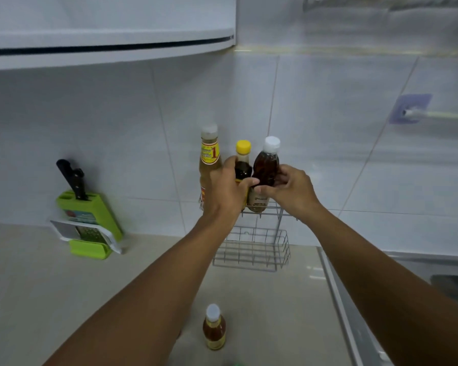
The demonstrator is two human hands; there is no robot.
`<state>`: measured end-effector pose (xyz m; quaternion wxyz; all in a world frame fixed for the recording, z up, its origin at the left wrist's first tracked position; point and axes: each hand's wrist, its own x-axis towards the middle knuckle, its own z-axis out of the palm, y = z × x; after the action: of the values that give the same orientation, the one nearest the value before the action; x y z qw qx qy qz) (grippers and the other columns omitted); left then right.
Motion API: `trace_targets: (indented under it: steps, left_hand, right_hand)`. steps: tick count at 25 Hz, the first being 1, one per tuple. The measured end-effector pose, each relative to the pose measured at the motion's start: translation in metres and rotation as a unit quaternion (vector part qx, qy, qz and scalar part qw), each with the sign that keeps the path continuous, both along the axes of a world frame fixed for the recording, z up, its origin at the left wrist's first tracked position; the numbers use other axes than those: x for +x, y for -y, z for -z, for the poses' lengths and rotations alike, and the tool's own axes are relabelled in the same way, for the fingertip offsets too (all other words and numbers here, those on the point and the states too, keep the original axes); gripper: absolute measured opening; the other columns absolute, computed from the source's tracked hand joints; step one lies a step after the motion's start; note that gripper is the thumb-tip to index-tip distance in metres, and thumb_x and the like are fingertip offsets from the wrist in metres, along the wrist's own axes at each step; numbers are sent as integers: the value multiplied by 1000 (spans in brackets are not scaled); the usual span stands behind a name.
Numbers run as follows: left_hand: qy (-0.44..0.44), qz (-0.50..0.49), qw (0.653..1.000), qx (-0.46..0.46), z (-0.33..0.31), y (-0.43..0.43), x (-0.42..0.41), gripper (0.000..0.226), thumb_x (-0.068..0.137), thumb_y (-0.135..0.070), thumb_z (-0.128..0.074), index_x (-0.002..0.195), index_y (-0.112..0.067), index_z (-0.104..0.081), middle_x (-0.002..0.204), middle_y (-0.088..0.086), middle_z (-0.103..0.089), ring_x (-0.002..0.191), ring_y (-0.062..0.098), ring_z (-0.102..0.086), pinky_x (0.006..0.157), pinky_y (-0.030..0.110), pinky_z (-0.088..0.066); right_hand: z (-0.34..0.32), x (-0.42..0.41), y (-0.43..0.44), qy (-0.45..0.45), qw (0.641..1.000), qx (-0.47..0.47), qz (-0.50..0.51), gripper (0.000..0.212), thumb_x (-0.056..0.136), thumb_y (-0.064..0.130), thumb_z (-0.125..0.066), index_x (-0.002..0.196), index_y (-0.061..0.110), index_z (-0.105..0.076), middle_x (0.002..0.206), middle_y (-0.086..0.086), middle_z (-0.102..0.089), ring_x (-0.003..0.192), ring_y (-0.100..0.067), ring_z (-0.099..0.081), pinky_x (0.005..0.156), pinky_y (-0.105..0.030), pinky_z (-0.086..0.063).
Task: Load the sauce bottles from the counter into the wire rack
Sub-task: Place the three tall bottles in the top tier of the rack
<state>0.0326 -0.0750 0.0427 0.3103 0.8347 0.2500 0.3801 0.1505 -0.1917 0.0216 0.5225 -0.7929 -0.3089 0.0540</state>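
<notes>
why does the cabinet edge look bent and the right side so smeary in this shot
Head view: the wide-angle lens bows the cabinet edge into a curve; the wall hook and the tiles around it are smeared, likely by motion blur; the light is dim and flat, yet the bottles in the wire rack read fairly sharp.

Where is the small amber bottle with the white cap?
The small amber bottle stands on the beige counter, bottom centre, between the forearms, in front of the wire rack.
</notes>
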Motion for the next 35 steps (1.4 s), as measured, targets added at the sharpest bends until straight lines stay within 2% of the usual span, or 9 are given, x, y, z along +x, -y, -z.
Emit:
trace_targets:
  steps: [4,8,11,17,22,26,29,33,35]
  left_hand:
    - [-40,0,999,6,10,-3,-2,34,86,-34,-78,110,-14,-65,94,3,-69,80,18,-62,67,28,-53]
    - [-72,-1,997,4,-5,-6,-7,31,94,-44,-64,100,-15,-72,85,3,-70,78,20,-65,62,27,-48]
    - [-55,-16,998,22,-23,-13,-14,28,90,-40,-71,86,-13,-76,74,3,-70,72,21,-66,62,28,-51]
    - [-39,-37,999,7,-36,-17,-17,25,85,-34,-79,99,-13,-77,82,3,-72,74,17,-66,67,28,-53]
    - [-33,-42,999,8,-34,-20,-21,24,84,-35,-80,99,-16,-76,80,-2,-69,73,16,-66,68,28,-55]
    - [-19,-28,999,-22,-31,-18,-29,41,80,-36,-83,115,-20,-68,79,-4,-72,78,13,-69,74,28,-56]
    - [-19,-9,999,-33,-27,-25,-46,33,82,-36,-80,110,-24,-65,72,-8,-71,76,9,-70,70,26,-56]
    - [-56,25,997,-54,-20,-49,-91,11,89,-31,-70,99,-31,-66,70,-11,-71,74,6,-69,65,24,-56]
    - [-85,47,992,-76,-12,-72,-120,17,90,-17,-63,101,-29,-69,75,-5,-74,79,12,-71,72,27,-58]
  right_hand:
    - [9,5,-5,-16,999,1,-34,40,67,20,-95,91,41,-71,78,28,-76,75,8,-72,62,-6,-53]
    - [11,10,-5,-26,998,3,-59,48,64,18,-97,106,25,-77,90,10,-81,76,0,-74,75,-21,-59]
    - [11,10,-4,-32,996,-11,-85,51,66,18,-96,113,22,-76,99,7,-80,80,-1,-75,81,-31,-63]
    - [16,9,-8,-43,997,-13,-67,57,63,27,-97,116,24,-74,103,5,-79,94,-15,-77,88,-44,-63]
    - [24,3,-13,-49,997,-4,-54,58,69,25,-95,121,19,-71,105,3,-79,87,-13,-78,84,-39,-65]
    - [29,-2,-11,-38,999,-6,-35,57,68,27,-95,119,18,-72,98,10,-78,74,3,-75,61,-13,-57]
    - [31,-6,-10,-41,999,-4,-23,59,68,28,-96,121,18,-71,98,11,-77,73,5,-73,55,-9,-54]
    - [25,-18,-6,-52,998,-19,-14,67,75,18,-91,135,15,-62,121,-2,-74,87,-9,-74,72,-25,-61]
    - [22,-33,-7,-15,999,-19,40,74,78,21,-87,143,17,-52,133,-3,-64,102,-19,-68,85,-35,-58]
